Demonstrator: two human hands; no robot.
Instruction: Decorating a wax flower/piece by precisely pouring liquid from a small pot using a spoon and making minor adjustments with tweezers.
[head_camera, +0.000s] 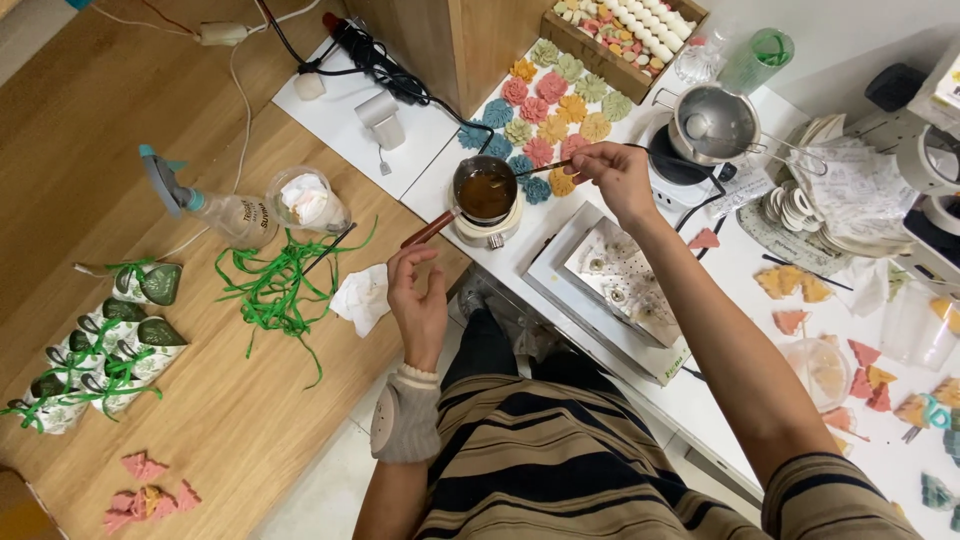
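Note:
A small dark pot (486, 193) of brown liquid sits on a little white heater at the white table's edge. Its reddish-brown handle (428, 230) sticks out toward me. My left hand (417, 300) hovers just below that handle, fingers curled, holding nothing that I can see. My right hand (618, 178) pinches a thin stick (545, 167) whose tip dips into the pot's liquid. Colourful flower-shaped pieces (545, 105) lie on the table right behind the pot.
A steel pot (714, 122) on a black hotplate stands at the right. A metal tray (615, 275) lies below my right hand. On the wooden table are green ribbon (275, 285), a spray bottle (205, 205), wrapped green pieces (105, 350) and a power strip (365, 50).

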